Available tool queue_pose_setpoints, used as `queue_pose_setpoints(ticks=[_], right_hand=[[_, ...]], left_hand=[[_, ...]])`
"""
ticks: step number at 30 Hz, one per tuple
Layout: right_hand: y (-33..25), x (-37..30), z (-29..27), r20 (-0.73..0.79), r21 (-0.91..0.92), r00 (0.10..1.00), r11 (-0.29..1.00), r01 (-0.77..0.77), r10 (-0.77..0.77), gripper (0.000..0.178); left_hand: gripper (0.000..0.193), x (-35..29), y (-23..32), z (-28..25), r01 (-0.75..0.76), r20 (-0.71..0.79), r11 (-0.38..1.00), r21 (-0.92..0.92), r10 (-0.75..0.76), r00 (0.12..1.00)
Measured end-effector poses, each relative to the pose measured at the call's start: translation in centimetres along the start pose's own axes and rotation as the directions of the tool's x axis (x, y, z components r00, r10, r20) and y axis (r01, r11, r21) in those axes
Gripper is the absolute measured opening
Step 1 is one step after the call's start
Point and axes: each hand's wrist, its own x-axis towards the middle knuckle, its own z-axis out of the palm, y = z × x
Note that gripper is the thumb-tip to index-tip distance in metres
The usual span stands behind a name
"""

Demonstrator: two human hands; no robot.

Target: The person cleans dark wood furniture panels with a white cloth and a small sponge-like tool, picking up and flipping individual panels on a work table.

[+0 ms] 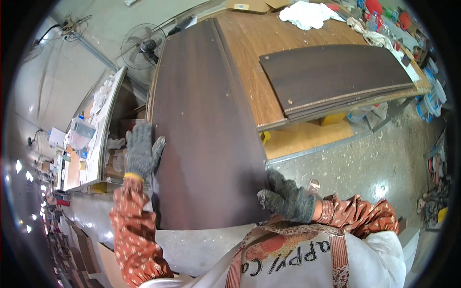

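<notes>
Dark panel lies between the fingers: left hand outstretched, thumb spread; right hand loosely bent; any grip cannot be determined.

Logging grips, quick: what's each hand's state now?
Left hand: open, at the left edge of the long dark panel.
Right hand: at its right edge; grip cannot be told.

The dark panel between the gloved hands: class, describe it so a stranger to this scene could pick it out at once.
Find the wood-topped table. Along its left side lies a long dark panel, its near part between left hand and right hand. Unlike the shorter stacked boards at right, it juts far past the table's near edge.
</notes>
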Motion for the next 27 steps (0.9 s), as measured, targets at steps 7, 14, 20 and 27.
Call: queue_pose_setpoints(ticks=[7, 14, 20, 27], right_hand=[[7.4, -3.9, -7.3, 0.013, -0.064, 0.964, 0.962, 0.264, -0.264, 0.048], [10.4, -8.3, -17.2, -0.316, 0.529, 0.893, 0.841, -0.114, 0.32, 0.039], [12.9, -14.0, -23.9, -0.502, -0.21, 0.864, 0.964, -0.163, 0.037, 0.033], [11.2, -20.6, -19.0, -0.715, 0.268, 0.55, 0.896, -0.354, 0.431, 0.026]], left_hand=[[0.068, 13.0, 4.0, 4.4, 0.334, 0.071, 0.936, -0.111, -0.328, 0.942], [0.044, 21.0, 28.1, 3.6, -0.381, -0.168, 0.19, -0.905, 0.664, 0.728], [0.061, 22.9, 34.5, -3.7, -0.425, -0.223, 0.482, -0.766, 0.421, 0.879], [0.062, 20.6, 31.0, 7.2, -0.338, -0.126, 0.921, -0.194, 0.318, 0.94]])
